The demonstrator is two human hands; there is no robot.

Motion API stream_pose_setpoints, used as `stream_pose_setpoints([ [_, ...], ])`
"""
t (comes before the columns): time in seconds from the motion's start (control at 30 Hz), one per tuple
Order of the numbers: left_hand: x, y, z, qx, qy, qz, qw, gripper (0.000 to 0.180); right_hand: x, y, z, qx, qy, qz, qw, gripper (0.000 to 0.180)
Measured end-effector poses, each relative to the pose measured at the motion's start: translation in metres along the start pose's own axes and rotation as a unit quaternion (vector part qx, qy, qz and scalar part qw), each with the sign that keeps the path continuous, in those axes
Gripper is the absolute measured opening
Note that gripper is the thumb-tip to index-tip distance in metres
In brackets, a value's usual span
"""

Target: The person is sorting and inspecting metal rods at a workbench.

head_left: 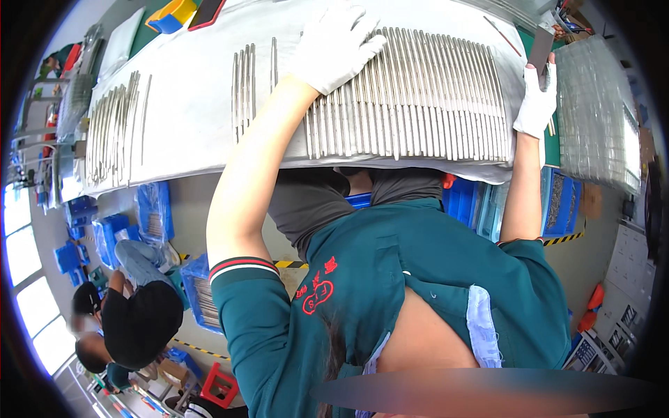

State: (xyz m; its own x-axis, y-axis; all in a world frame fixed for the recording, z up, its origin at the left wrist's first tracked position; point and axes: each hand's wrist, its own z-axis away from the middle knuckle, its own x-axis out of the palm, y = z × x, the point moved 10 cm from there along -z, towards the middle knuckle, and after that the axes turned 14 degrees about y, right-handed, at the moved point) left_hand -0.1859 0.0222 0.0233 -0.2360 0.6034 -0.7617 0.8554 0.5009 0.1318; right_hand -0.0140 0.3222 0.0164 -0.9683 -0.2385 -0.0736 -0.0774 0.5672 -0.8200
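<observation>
My left hand, in a white glove, lies over the far ends of the rods near the left side of a large row. Its fingers are spread, and nothing is gripped in it. The slim metal rods lie side by side on a white-covered table. At the table's right end, my right hand, gloved with bare fingertips showing, holds a dark grey flat rectangular block upright between thumb and fingers. Left of my left forearm lie a small group of rods and one single rod.
More rods lie at the table's left end. A yellow and blue bin and a red-edged dark device sit at the far edge. Clear plastic trays are stacked at right. Another person sits behind at left, near blue crates.
</observation>
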Motion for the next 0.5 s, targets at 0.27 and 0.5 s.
stream_pose_setpoints([
  [0.27, -0.007, -0.021, 0.006, -0.055, 0.008, 0.013, 0.998, 0.048, 0.0, 0.002, -0.001, -0.007, -0.005, 0.029, 1.0, 0.062],
  [0.5, -0.008, -0.037, 0.025, 0.061, -0.001, -0.129, 0.99, 0.052, -0.003, 0.009, -0.003, -0.025, 0.001, 0.047, 0.999, 0.063],
])
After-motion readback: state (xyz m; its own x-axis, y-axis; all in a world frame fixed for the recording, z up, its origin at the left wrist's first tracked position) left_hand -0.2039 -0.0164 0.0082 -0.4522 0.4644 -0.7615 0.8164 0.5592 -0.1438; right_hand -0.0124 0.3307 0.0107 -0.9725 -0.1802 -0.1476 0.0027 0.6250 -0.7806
